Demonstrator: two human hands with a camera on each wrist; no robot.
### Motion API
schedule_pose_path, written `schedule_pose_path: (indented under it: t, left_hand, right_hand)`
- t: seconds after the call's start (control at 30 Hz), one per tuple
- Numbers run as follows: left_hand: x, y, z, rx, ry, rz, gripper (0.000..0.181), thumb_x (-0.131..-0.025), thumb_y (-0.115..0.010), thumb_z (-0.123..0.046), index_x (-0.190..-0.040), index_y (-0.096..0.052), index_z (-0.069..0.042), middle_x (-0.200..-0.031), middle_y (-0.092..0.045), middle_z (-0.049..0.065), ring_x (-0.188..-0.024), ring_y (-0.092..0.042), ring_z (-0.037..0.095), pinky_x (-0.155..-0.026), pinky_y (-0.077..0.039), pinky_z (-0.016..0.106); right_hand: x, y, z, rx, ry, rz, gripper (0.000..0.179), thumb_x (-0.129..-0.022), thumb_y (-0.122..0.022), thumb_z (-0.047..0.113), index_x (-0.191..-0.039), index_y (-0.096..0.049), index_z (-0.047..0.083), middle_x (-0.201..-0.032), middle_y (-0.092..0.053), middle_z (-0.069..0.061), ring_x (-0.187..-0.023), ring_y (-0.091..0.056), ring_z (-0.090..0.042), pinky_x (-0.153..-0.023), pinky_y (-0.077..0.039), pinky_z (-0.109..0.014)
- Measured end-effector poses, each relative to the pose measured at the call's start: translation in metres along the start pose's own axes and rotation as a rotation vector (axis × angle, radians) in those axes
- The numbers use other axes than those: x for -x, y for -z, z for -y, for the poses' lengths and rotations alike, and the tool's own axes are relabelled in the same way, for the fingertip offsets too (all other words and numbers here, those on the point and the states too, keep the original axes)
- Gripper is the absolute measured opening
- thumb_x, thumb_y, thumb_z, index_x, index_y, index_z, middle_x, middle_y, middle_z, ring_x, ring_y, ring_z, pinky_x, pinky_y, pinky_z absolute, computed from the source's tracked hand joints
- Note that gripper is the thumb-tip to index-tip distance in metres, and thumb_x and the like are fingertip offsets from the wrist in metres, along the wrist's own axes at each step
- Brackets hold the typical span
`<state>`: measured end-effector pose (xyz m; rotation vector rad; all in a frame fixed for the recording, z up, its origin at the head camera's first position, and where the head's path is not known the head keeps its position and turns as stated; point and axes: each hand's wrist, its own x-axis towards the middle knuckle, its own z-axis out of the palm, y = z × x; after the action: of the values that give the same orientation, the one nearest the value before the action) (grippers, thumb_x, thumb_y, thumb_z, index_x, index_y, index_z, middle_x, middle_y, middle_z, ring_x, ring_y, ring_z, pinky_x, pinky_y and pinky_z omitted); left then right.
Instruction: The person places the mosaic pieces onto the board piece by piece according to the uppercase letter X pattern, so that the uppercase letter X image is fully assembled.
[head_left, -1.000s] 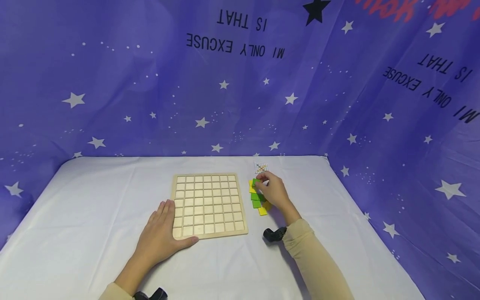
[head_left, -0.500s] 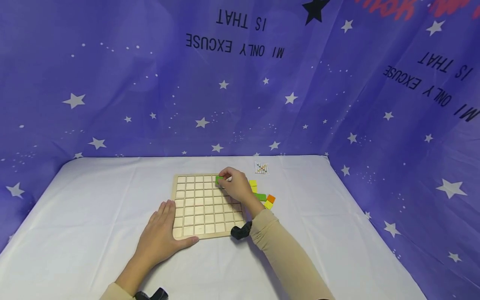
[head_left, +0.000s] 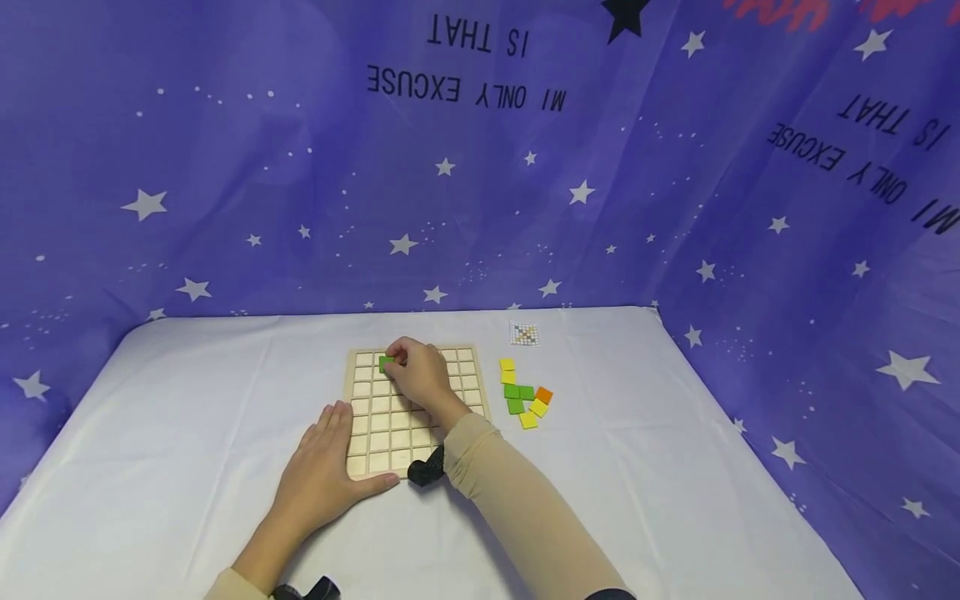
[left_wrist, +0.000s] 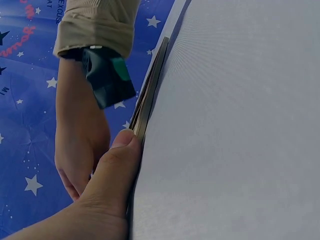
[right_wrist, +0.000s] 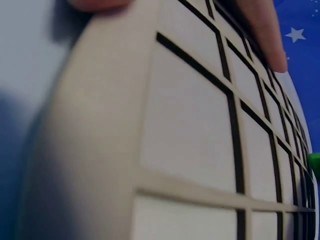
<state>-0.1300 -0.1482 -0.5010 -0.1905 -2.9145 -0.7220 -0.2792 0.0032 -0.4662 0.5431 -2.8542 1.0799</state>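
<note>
A square wooden grid board (head_left: 390,421) lies on the white table. My left hand (head_left: 318,458) rests at its left side, fingers straight along that edge and thumb against the front edge. In the left wrist view, the left thumb (left_wrist: 112,160) touches the board's rim (left_wrist: 154,85). My right hand (head_left: 422,373) reaches over the board and pinches a green square tile (head_left: 386,364) at the back row, near the left corner. The right wrist view has the grid cells (right_wrist: 187,120) up close, with the green tile (right_wrist: 314,162) at the right border.
Right of the board lie loose yellow tiles (head_left: 507,365), green tiles (head_left: 512,391) and an orange tile (head_left: 543,395). A small printed grid card (head_left: 524,334) is behind them. A purple star-patterned curtain (head_left: 300,183) hangs behind the table.
My right hand has carried the green tile from the loose group leftward across the board's back row. The left hand stays in place.
</note>
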Motion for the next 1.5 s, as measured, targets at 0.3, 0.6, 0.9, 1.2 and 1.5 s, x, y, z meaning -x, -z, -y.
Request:
schedule_pose_path:
  t: [0.3, 0.6, 0.9, 1.2, 1.5]
  left_hand:
    - [-0.003, -0.001, -0.001, -0.007, -0.001, 0.008, 0.139, -0.065, -0.060, -0.090, -0.153, -0.020, 0.010, -0.161, -0.022, 0.028, -0.150, -0.022, 0.044, -0.122, -0.021, 0.058]
    - [-0.002, 0.000, -0.001, -0.011, -0.005, -0.004, 0.138, -0.066, -0.062, -0.088, -0.153, -0.022, 0.011, -0.161, -0.023, 0.028, -0.150, -0.023, 0.045, -0.121, -0.022, 0.059]
    - [-0.002, 0.001, -0.002, -0.020, -0.004, -0.013, 0.135, -0.068, -0.062, -0.087, -0.152, -0.022, 0.011, -0.160, -0.024, 0.028, -0.150, -0.023, 0.045, -0.121, -0.022, 0.059]
    - [-0.001, 0.000, 0.000, -0.023, -0.001, -0.002, 0.138, -0.066, -0.062, -0.088, -0.152, -0.022, 0.011, -0.160, -0.024, 0.029, -0.149, -0.023, 0.045, -0.121, -0.022, 0.059]
    - [0.000, -0.001, 0.000, -0.021, -0.004, -0.004, 0.137, -0.066, -0.063, -0.087, -0.152, -0.022, 0.012, -0.160, -0.025, 0.030, -0.149, -0.024, 0.046, -0.120, -0.022, 0.060]
  right_hand:
    - [-0.001, -0.008, -0.002, 0.081, 0.030, -0.006, 0.015, -0.094, -0.069, 0.032, -0.107, -0.070, 0.025, -0.090, -0.061, 0.013, -0.083, -0.053, -0.004, -0.083, -0.048, -0.025]
    - [0.002, -0.008, -0.003, 0.173, 0.042, 0.012, 0.017, -0.096, -0.066, 0.036, -0.111, -0.070, 0.028, -0.094, -0.061, 0.012, -0.088, -0.049, -0.007, -0.079, -0.045, -0.024]
    - [0.006, -0.007, -0.003, 0.199, 0.065, 0.020, 0.026, -0.096, -0.066, 0.037, -0.119, -0.070, 0.027, -0.108, -0.065, 0.009, -0.093, -0.052, -0.009, -0.084, -0.047, -0.026]
    - [0.009, -0.007, -0.003, 0.245, 0.086, 0.047, 0.032, -0.095, -0.066, 0.038, -0.125, -0.070, 0.025, -0.114, -0.066, 0.007, -0.094, -0.053, -0.010, -0.081, -0.046, -0.024]
    - [0.019, 0.011, -0.012, 0.211, 0.147, 0.053, 0.032, -0.096, -0.066, 0.033, -0.126, -0.068, 0.024, -0.121, -0.066, 0.005, -0.105, -0.056, -0.015, -0.090, -0.051, -0.030]
